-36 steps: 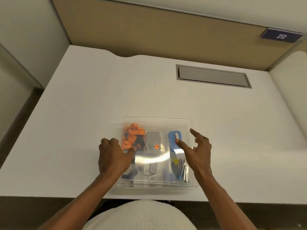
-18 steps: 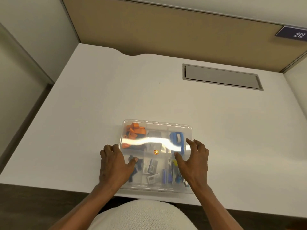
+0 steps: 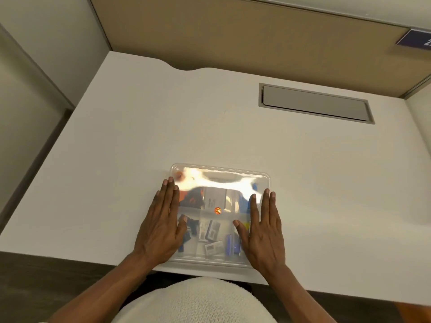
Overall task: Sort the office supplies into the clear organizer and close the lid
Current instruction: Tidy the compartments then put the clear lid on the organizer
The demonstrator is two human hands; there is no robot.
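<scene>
The clear organizer (image 3: 220,176) sits near the desk's front edge, its transparent lid lying flat over it and glaring with reflected light. Through the lid I make out orange clips, a grey box, blue items and small staple boxes in separate compartments. My left hand (image 3: 161,226) lies palm down on the lid's left side, fingers straight and together. My right hand (image 3: 262,231) rests flat on the right side in the same way. Neither hand grips anything.
The white desk (image 3: 140,136) has a grey recessed cable hatch (image 3: 314,103) at the back right. A tan partition (image 3: 233,38) stands behind it, with a dark blue number sign (image 3: 415,40) at the far right. My white knit top shows below the desk edge.
The lid has come down flat onto the organizer. Both hands went from curled, fingertip contact to lying flat with fingers stretched forward along the lid's sides.
</scene>
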